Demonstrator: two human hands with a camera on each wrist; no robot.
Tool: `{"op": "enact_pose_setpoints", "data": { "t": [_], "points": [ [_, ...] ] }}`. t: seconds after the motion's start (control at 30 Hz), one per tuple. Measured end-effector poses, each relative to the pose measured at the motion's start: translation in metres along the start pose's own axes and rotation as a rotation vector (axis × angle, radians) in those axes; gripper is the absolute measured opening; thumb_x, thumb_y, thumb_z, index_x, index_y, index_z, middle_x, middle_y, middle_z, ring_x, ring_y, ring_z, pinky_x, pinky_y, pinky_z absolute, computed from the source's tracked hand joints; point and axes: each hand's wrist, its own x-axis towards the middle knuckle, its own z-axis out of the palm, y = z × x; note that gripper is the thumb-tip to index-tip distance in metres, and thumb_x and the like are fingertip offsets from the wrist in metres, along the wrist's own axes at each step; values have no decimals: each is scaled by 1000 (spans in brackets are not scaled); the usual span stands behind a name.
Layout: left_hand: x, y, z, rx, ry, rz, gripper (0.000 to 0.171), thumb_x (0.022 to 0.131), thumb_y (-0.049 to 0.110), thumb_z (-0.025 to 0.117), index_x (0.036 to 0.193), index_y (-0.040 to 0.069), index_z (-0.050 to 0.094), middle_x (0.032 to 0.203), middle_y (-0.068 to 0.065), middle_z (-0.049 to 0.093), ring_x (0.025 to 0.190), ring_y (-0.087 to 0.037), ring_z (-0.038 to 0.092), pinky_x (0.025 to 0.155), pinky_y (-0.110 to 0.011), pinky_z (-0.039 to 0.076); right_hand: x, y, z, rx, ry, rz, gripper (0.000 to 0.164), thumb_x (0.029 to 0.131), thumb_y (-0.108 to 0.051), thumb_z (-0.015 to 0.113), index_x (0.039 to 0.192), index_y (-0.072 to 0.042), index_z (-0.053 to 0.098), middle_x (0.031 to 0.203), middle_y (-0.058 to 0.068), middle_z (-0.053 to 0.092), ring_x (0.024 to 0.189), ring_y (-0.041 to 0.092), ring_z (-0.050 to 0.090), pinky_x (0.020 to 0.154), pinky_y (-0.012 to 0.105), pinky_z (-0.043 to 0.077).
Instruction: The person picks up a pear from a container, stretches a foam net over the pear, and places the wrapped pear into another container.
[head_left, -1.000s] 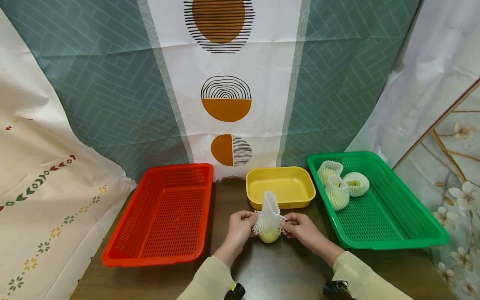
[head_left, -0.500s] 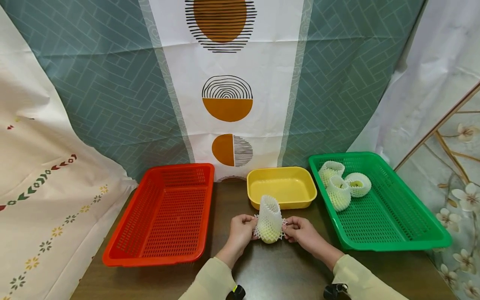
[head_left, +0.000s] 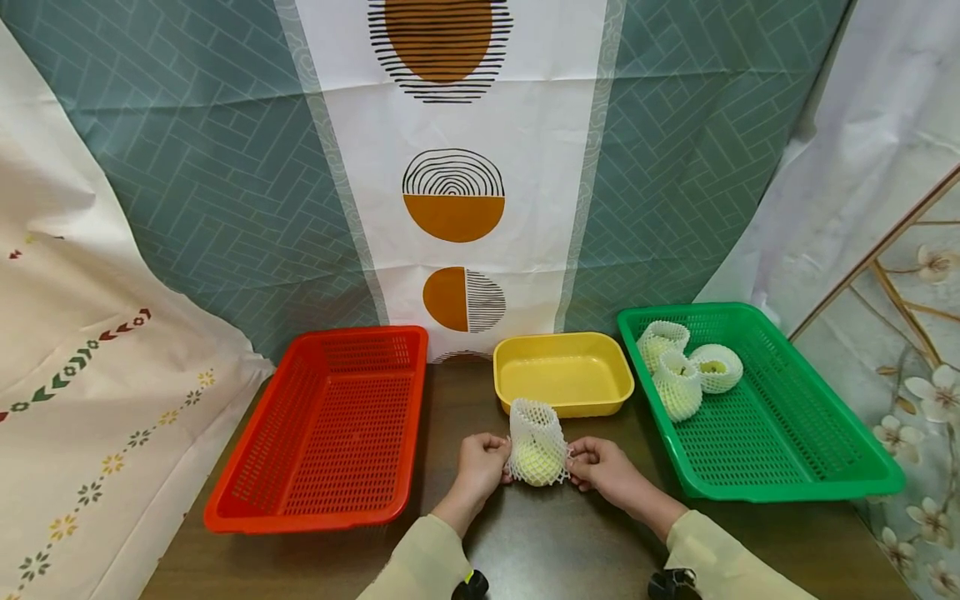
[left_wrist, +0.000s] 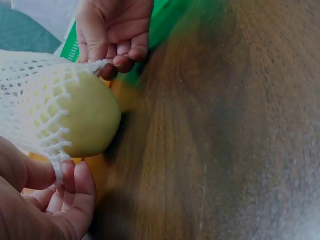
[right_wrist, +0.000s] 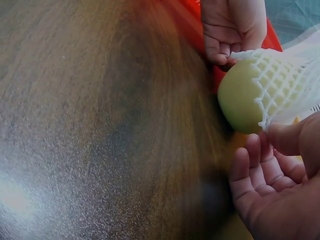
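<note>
A white foam net sleeve [head_left: 534, 419] surrounds a pale yellow-green round fruit [left_wrist: 97, 120] on the table, just in front of the yellow tray. My left hand [head_left: 482, 462] pinches the sleeve's lower edge on the left side between thumb and fingers. On the opposite side my right hand [head_left: 603, 471] pinches the same edge. Both wrist views show the fruit's rounded bottom sticking out past the net's edge, while the sleeve's other end stands up loosely above the fruit in the head view.
The yellow tray [head_left: 504, 402] stands right behind the sleeved fruit. To the left is a red basket [head_left: 408, 467]. A green basket [head_left: 795, 487] on the right contains several fruits in foam nets [head_left: 677, 392]. Patterned cloth [head_left: 675, 167] hangs behind the table [head_left: 555, 550].
Between my hands, the net sleeve has come further down over the fruit and its upright end now stands lower and wider. Both hands have hardly moved.
</note>
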Motion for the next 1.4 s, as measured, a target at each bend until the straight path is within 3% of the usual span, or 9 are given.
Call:
{"op": "enact_pose_setpoints", "data": {
  "t": [0.17,0.27,0.43,0.6,0.83,1.03,1.3,1.4],
  "points": [
    [0,-3,-2,-8,-15,-14,16,90,13,61,92,-3,64,71,-5,61,51,-12,55,52,-28,54,-2,-2,0,-5,-22,28,31,91,-16,59,111,8,52,86,12,62,72,18,59,64,35,54],
    [-3,0,-5,-35,-52,-16,21,91,14,58,99,-6,63,80,-8,62,57,-12,57,56,-30,55,-3,-6,0,31,-35,88,36,94,-20,56,115,8,51,91,13,63,75,18,62,67,36,55],
    [-11,11,-11,-82,-120,-78,36,90,9,54,121,-10,48,91,-15,60,61,-16,58,60,-31,56,-4,-14,1,109,-41,202,43,95,-26,52,122,8,49,98,11,62,80,19,65,72,34,56],
    [-17,18,-12,-113,-144,-129,53,81,0,56,129,-9,36,93,-17,58,61,-18,59,59,-30,55,-2,-15,0,119,-26,203,46,91,-24,59,121,9,49,94,11,64,79,17,64,71,33,56],
    [-15,18,-11,-103,-118,-50,54,74,-7,55,126,-11,38,91,-17,60,57,-14,55,58,-29,54,1,-15,-2,106,-17,176,46,88,-19,63,122,10,48,90,9,65,75,14,62,69,31,55],
    [-14,14,-11,-76,-90,-28,51,73,-9,56,122,-10,42,89,-17,59,56,-14,54,58,-31,55,-1,-14,-1,77,-15,154,45,88,-16,64,122,11,48,91,9,65,75,15,61,69,33,56],
    [-11,6,-11,18,-56,4,39,74,-9,58,112,-8,51,81,-16,59,60,-17,56,57,-33,55,0,-7,0,-15,8,117,45,84,-20,69,116,7,54,85,10,66,71,17,61,67,34,57],
    [-11,5,-12,92,-55,38,36,72,-8,59,108,-8,54,79,-16,62,59,-18,58,55,-31,55,-1,-7,0,-54,23,102,44,84,-21,70,115,5,55,85,10,66,73,18,61,67,34,56]
  ]
}}
